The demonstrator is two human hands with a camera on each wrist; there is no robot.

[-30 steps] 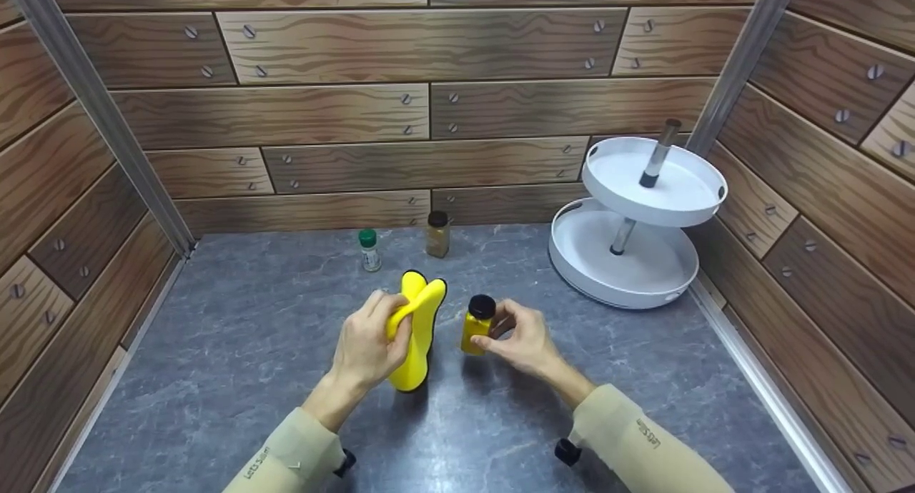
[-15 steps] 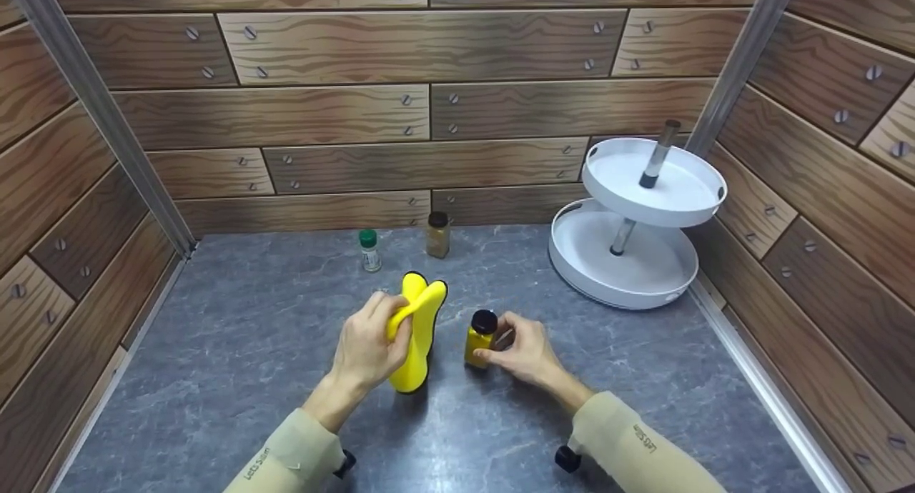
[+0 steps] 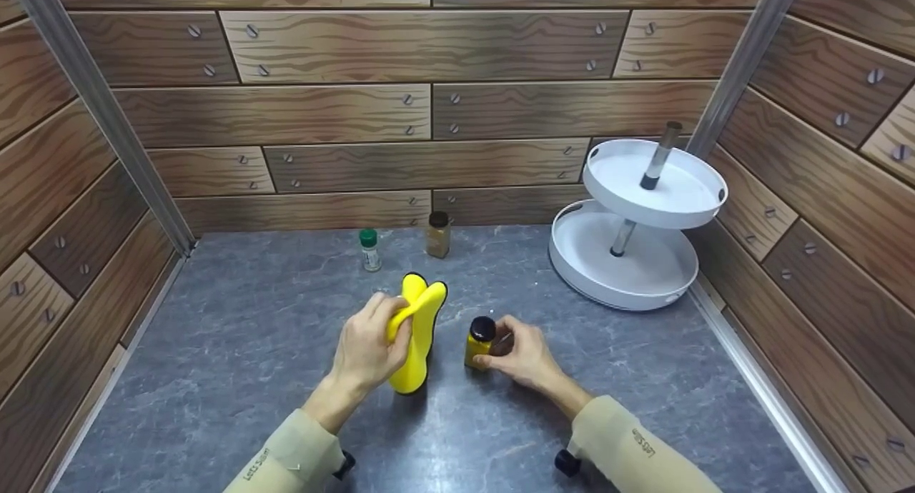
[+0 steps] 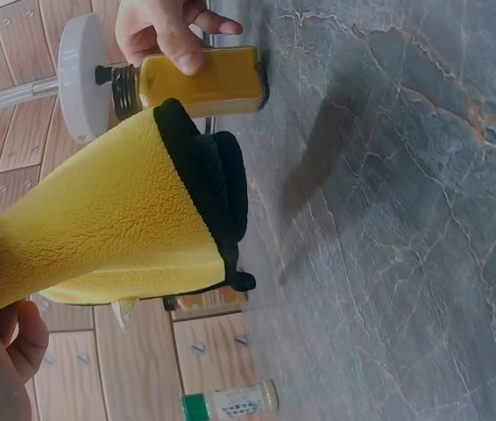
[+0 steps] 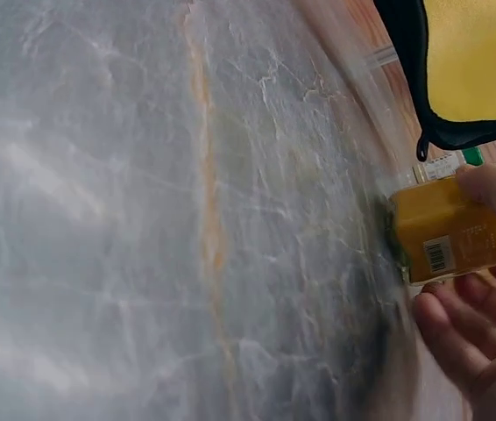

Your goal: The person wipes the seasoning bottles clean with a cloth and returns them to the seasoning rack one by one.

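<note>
Head view: left hand (image 3: 370, 341) has its fingers curled, thumb closed against them, gripping the yellow cloth (image 3: 422, 336) by its bunched left part. Cloth is folded, dark trim along its edge. Right hand (image 3: 527, 354) pinches the yellow jar (image 3: 475, 351) from the right, thumb and fingers spread only as wide as the jar. Jar is upright, black cap on, just right of the cloth, not touching it. Can't tell if its base touches the grey tabletop (image 3: 250, 350). Right wrist view: barcode on the jar's side. Far side of the tabletop: green-capped bottle (image 3: 370, 254), then brown jar (image 3: 438, 243) with dark cap to its right, both upright, apart, near the plank-pattern back wall (image 3: 343, 171). Far right: white two-tier stand (image 3: 618, 293), round trays on a central post.
</note>
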